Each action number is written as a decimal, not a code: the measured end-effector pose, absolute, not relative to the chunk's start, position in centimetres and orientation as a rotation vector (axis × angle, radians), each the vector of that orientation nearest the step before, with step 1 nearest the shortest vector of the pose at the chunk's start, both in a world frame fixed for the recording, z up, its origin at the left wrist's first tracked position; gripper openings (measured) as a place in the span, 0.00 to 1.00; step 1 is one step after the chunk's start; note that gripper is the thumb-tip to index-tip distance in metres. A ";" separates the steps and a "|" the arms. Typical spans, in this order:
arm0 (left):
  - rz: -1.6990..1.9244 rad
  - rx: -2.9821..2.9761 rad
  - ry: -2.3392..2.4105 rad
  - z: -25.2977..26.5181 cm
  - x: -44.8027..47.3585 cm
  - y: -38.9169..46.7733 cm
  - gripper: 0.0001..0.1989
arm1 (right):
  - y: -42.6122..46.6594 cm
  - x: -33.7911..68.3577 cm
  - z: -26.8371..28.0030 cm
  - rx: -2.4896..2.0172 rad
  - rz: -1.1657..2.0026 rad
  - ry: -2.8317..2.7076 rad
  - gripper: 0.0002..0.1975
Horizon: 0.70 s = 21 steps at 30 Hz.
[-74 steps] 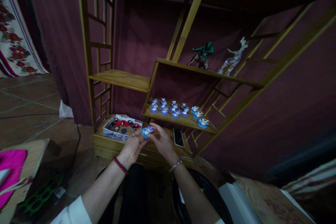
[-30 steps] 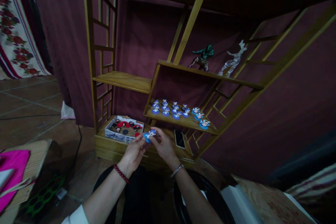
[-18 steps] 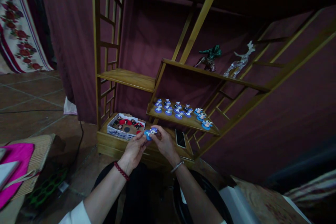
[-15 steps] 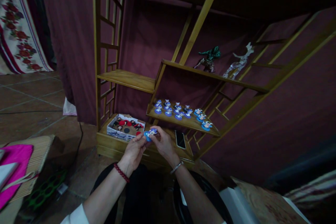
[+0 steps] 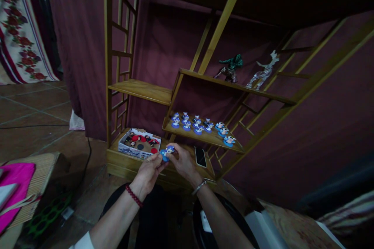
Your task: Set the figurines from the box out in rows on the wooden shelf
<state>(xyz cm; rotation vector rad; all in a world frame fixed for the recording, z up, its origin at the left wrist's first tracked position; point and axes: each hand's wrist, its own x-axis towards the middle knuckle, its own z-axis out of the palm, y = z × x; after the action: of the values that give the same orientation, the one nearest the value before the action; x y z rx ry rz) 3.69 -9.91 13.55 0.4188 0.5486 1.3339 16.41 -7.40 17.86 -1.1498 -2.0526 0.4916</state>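
Between my two hands is a small purple and white figurine on a blue round base. The fingers of my left hand pinch it at the base. My right hand grips its upper part with thumb and fingers. Just behind, to the left, a patterned cardboard box holds several red and black figurines and round discs. On the shelf above my hands stand several purple and blue figurines in rows, each on a round base.
A phone lies on the lower board, right of my hands. Higher up stand a green figure statue and a clear deer statue. Wooden posts frame the shelves. A low table with a pink cloth is at left.
Both hands still hold the figurine in nearly the same place, tilting it slightly. The whole view has shifted a little.
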 end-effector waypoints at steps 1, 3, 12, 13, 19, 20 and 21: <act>1.326 0.418 0.542 13.6 3.6 -10.0 0.04 | -7.4 16.5 17.9 -1.153 0.485 -2.062 0.09; 1.315 0.416 0.528 13.9 3.6 -10.1 0.04 | -7.4 16.6 18.1 -1.157 0.463 -2.084 0.10; 1.290 0.495 0.459 15.1 3.6 -9.9 0.06 | -7.0 17.3 18.9 -1.065 0.376 -2.132 0.10; 1.293 0.507 0.453 15.1 3.6 -9.8 0.07 | -6.9 17.4 19.0 -1.064 0.376 -2.134 0.11; 1.296 0.517 0.467 15.1 4.3 -9.3 0.08 | -6.5 18.0 18.0 -1.102 0.488 -2.073 0.15; 1.299 0.511 0.478 15.0 4.4 -9.2 0.08 | -6.5 18.1 17.8 -1.104 0.513 -2.047 0.15; 1.300 0.507 0.489 14.9 4.6 -9.0 0.08 | -6.5 18.2 17.6 -1.104 0.530 -2.024 0.15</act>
<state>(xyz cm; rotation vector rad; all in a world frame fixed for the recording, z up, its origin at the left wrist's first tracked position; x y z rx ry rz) 4.59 -9.04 14.90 0.5067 0.4891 1.3002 18.22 -6.49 17.58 -1.1036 -2.0244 0.5302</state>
